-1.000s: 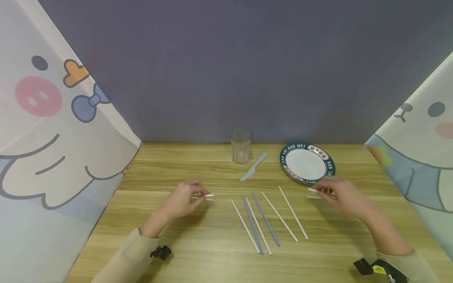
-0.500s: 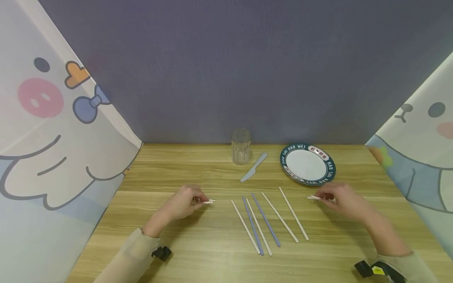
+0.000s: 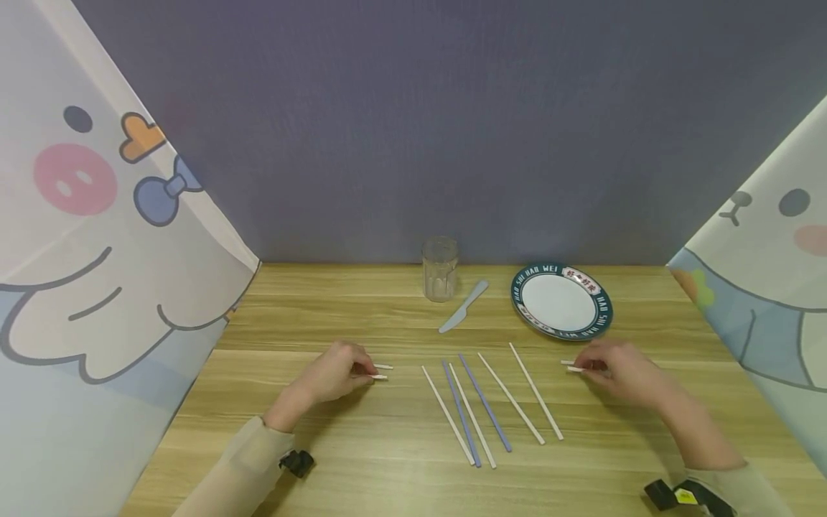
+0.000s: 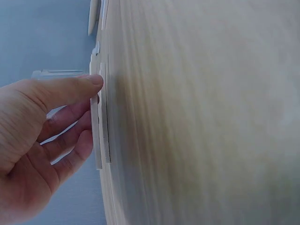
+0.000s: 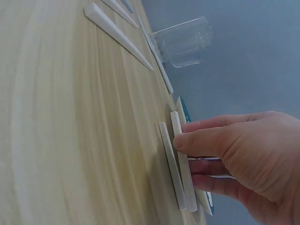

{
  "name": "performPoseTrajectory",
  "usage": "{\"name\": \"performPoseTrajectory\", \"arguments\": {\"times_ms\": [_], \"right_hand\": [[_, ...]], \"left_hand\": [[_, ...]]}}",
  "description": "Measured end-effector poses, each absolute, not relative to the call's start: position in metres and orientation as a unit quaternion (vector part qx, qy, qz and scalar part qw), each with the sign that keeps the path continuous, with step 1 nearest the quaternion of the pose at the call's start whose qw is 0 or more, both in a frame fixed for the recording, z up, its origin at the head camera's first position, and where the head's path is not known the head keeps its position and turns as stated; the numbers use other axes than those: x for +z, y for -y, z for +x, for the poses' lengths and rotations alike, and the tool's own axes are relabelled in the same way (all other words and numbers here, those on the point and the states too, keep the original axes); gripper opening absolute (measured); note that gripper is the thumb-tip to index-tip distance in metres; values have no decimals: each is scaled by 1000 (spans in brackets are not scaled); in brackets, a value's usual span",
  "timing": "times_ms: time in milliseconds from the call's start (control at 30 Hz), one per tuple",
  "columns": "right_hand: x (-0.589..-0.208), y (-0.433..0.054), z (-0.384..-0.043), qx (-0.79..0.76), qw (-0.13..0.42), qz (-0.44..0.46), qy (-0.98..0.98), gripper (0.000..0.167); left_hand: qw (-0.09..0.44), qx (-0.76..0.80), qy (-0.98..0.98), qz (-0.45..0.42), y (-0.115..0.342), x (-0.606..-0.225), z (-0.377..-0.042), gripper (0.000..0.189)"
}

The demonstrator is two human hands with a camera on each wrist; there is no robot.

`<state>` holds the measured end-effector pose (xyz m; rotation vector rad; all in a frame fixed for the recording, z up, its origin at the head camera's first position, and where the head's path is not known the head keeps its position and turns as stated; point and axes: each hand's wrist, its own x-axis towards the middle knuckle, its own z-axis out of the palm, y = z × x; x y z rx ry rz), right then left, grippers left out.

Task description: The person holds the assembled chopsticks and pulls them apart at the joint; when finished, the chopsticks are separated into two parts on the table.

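Note:
My left hand (image 3: 332, 373) pinches a short white stick (image 4: 96, 133) between thumb and fingers, low over the wooden table (image 3: 388, 431). A second short white stick (image 3: 384, 367) lies on the table right beside it, slightly farther off. On the other side, my right hand (image 3: 620, 368) pinches another short white stick (image 5: 186, 178) in the same way. Just beyond that one lies its own neighbouring white stick (image 5: 171, 164). In the head view the fingers cover most of both pairs. Whether the held sticks touch the tabletop, I cannot tell.
Between the hands lie several long thin sticks, white ones (image 3: 533, 391) and blue ones (image 3: 484, 402). Behind them are a clear glass (image 3: 440, 269), a pale plastic knife (image 3: 463, 306) and a green-rimmed plate (image 3: 562, 301). A grey wall (image 3: 413, 143) closes the back.
Both hands have lowered and drawn slightly nearer to me. Each held stick has passed from the far side to the near side of the stick lying beside it.

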<state>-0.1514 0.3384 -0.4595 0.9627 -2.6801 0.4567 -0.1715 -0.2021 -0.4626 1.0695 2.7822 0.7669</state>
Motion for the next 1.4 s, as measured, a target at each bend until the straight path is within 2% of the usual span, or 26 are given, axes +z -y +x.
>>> {"name": "performPoseTrajectory", "arguments": {"times_ms": [333,633,867,1033,1400], "right_hand": [[-464,-339,-154,157,128,338,919,29],[-463,-334,-151,166,86,314,931,22],[-456,-329,-147,174,87,304,933,21],[-446,-312,-143,168,111,318,926,20],[-430,-259,-137,212,97,348,908,16]], "left_hand": [[40,243,-907,341,201,-465,-173,9],[55,252,-909,326,199,-463,-173,10],[27,231,-911,340,190,-455,-171,6],[26,233,-907,351,175,-443,-173,8],[8,228,-883,409,138,-426,-170,13]]}}
